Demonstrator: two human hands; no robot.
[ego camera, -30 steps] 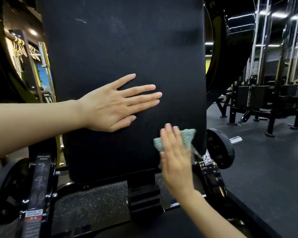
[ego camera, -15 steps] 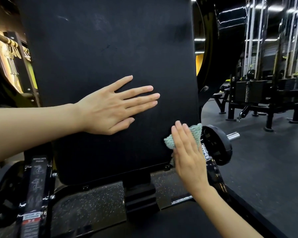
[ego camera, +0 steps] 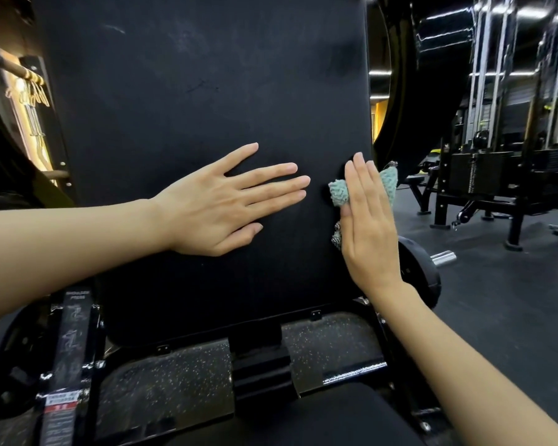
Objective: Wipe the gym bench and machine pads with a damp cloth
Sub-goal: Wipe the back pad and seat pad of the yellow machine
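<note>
At six o'clock, closest in, lies the dark seat pad (ego camera: 303,423), and just behind it runs the black machine frame (ego camera: 258,358). At seven o'clock a frame post carries a label strip (ego camera: 71,333) headed "shoulder press". Both bare forearms reach in from the lower corners to the upright black back pad (ego camera: 207,91), which fills the middle of the view up to twelve o'clock. The left hand (ego camera: 226,201) lies flat on the pad near its centre, fingers straight and spread, pointing toward three o'clock and holding nothing. The right hand (ego camera: 368,226) is at the pad's three o'clock edge, fingers straight and together, pointing to twelve o'clock. It presses the teal cloth (ego camera: 339,193) against the pad. The cloth bunches out at the hand's nine and one o'clock sides. At four o'clock of that hand, behind the wrist, sits a black weight plate (ego camera: 422,278) on a chrome bar end (ego camera: 443,258). Beyond it the dark rubber floor (ego camera: 496,333) stretches to cable machines (ego camera: 496,175) at two to three o'clock.
</note>
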